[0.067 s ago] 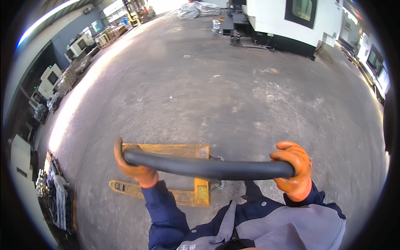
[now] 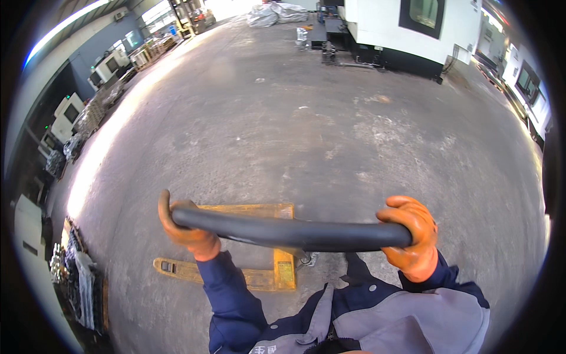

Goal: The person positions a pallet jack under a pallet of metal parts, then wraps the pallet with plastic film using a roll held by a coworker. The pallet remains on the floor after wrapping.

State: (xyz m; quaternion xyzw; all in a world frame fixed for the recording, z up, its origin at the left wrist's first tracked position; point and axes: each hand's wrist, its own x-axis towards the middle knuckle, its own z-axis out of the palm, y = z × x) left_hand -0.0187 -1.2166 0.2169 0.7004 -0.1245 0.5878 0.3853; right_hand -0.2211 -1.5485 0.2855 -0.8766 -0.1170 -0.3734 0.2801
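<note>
A thick black handlebar (image 2: 295, 232) with a slight curve runs crosswise in front of my body. It overlaps the view of a yellow pallet jack (image 2: 284, 272), whose forks lie low over the floor and point left. My left hand (image 2: 190, 231), in an orange rubber glove, grips the bar's left end with the thumb sticking up. At the right end, my right hand (image 2: 413, 236), gloved alike, has its fingers curled round the bar. Where the bar joins the jack is hidden. Nothing rests on the visible parts of the forks.
A grey concrete floor (image 2: 265, 135) spreads ahead. Large white machines (image 2: 389, 35) stand at the far right, and a silver-covered heap (image 2: 277, 14) lies at the far end. Stacked goods (image 2: 82, 277) line the left side. A forklift (image 2: 188, 17) is far off at upper left.
The handlebar and both hands have shifted slightly up and left in the view. The grip of each hand stays the same.
</note>
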